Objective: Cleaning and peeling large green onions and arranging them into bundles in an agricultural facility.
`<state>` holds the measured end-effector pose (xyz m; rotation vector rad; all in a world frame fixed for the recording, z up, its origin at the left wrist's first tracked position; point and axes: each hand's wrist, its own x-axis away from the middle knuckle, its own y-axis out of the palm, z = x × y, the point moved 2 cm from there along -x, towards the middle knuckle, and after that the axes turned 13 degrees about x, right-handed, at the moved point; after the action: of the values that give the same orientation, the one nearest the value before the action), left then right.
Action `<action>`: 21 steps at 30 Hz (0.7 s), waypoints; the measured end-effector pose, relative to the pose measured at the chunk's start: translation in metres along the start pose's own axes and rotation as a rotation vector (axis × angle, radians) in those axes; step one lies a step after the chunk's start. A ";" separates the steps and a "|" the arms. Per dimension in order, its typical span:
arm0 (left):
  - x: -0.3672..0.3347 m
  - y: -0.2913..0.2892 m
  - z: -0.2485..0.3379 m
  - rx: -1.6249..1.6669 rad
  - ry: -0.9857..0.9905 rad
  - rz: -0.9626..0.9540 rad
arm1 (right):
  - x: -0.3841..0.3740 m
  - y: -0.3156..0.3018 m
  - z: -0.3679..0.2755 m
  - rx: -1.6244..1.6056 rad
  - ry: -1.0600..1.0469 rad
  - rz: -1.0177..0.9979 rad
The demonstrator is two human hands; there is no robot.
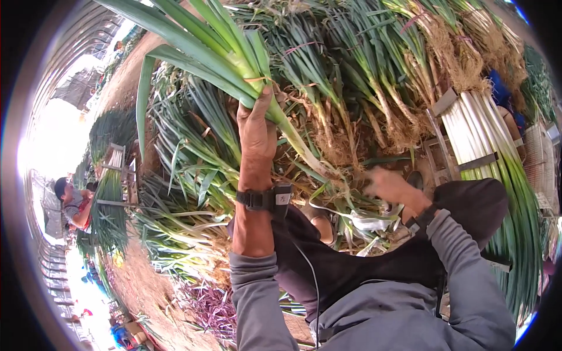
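A leek (297, 139) slants across the middle, its green leaves fanned up to the upper left and its rooted end down to the right. My left hand (257, 126) is wrapped round its shank just below the leaves. Close by the root end is my right hand (391, 186), blurred by motion. The fingers there look curled, but whether they hold anything cannot be made out. Peeled-off leaves and whitish scraps (372, 222) lie below the roots, between my legs.
Untrimmed leeks with brown roots (333, 137) lie heaped ahead. On the right, a metal rack (448, 143) bears cleaned white-stemmed leeks (477, 126). More leeks (181, 234) and purple leaves (213, 313) lie to the left. Another person (76, 205) is at the far left, beside a loaded rack (114, 169).
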<state>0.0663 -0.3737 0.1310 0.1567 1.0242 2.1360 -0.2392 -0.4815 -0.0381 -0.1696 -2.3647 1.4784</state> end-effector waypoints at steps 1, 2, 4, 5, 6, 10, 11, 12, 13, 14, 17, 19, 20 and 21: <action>0.000 0.005 -0.006 0.017 -0.014 -0.016 | -0.008 -0.030 -0.007 -0.126 -0.056 0.312; 0.003 0.007 -0.008 0.017 -0.061 -0.037 | -0.019 -0.065 -0.024 -0.191 -0.069 0.404; 0.013 0.021 -0.023 0.042 -0.198 -0.105 | -0.032 -0.126 -0.051 -0.283 -0.065 0.544; 0.017 0.025 -0.027 0.050 -0.213 -0.120 | -0.039 -0.145 -0.065 -0.320 -0.077 0.588; 0.019 0.027 -0.032 0.047 -0.230 -0.129 | -0.046 -0.156 -0.074 -0.390 -0.126 0.627; 0.035 0.041 -0.049 0.083 -0.344 -0.169 | -0.060 -0.165 -0.084 -0.552 -0.171 0.639; 0.037 0.040 -0.049 0.094 -0.380 -0.184 | -0.062 -0.165 -0.087 -0.599 -0.181 0.597; 0.037 0.038 -0.053 0.057 -0.353 -0.171 | -0.057 -0.164 -0.082 -1.005 -0.018 0.439; 0.036 0.037 -0.051 0.054 -0.343 -0.165 | -0.052 -0.167 -0.079 -1.005 -0.028 0.431; 0.035 0.037 -0.050 0.043 -0.328 -0.174 | -0.045 -0.170 -0.073 -0.840 -0.007 0.540; 0.032 0.034 -0.046 0.048 -0.283 -0.131 | -0.030 -0.165 -0.039 -0.785 0.072 0.776; 0.025 0.020 -0.048 0.081 -0.315 -0.112 | -0.027 -0.150 0.007 -0.810 0.211 0.787; 0.025 0.027 -0.049 0.088 -0.297 -0.084 | -0.024 -0.143 0.028 -0.830 0.373 0.803; 0.023 0.027 -0.051 0.089 -0.289 -0.077 | -0.021 -0.139 0.033 -0.829 0.367 0.795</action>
<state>0.0139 -0.4004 0.1118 0.4484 0.9381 1.9302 -0.2197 -0.5778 0.0682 -1.5615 -2.5232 0.4785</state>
